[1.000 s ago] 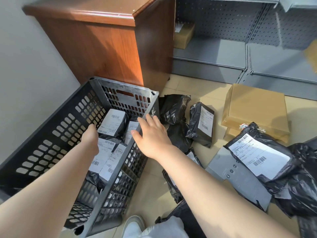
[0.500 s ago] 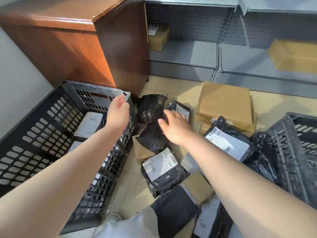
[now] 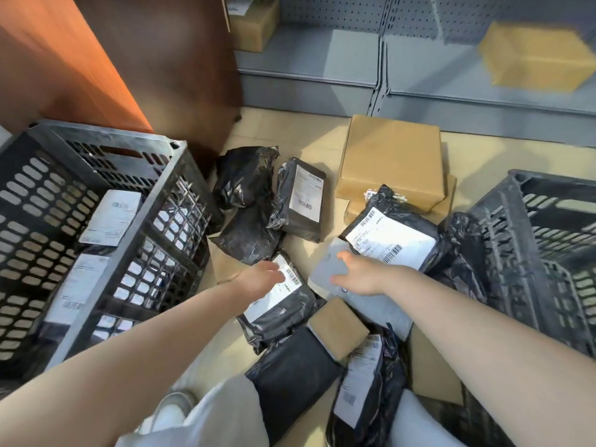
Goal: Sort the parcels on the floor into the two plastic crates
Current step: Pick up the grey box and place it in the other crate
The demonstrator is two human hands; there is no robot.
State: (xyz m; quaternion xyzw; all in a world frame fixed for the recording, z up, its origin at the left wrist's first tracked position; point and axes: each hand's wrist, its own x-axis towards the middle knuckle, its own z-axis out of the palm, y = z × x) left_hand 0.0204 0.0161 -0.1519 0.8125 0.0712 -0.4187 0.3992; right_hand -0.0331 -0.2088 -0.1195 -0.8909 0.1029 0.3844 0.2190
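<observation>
- Two crates frame the pile; the left black plastic crate [image 3: 96, 221], at nine o'clock of the view, already holds several labelled black mailers, so its near side wall is the edge to lift a parcel over; keep that path low and short.
- Left hand [image 3: 261, 279] sits on or just over the white label of a black poly mailer [image 3: 277, 304] near the centre; its fingers look loosely extended and are not wrapped round anything; motion blur hides whether they touch; I judge this mailer the likeliest pick for that hand; take it by the edge at its twelve o'clock, because its six o'clock end is tucked among other bags.
- Small brown box [image 3: 338, 330] lies at four o'clock of that mailer, touching the bags around it; a straight upward lift should leave it undisturbed.
- Right hand [image 3: 358, 275] hovers at the grey mailer [image 3: 335, 269], fingers spread and gripping nothing; the grey sheet is flat and slick, so a pinch at its free corner at twelve o'clock would probably serve better than a flat press.
- Large labelled black bag [image 3: 393, 237] overlaps the grey mailer at two o'clock; slide the grey one out towards six o'clock rather than tugging upward.
- Right black crate [image 3: 529, 227] stands at three o'clock, close to that arm.
</observation>
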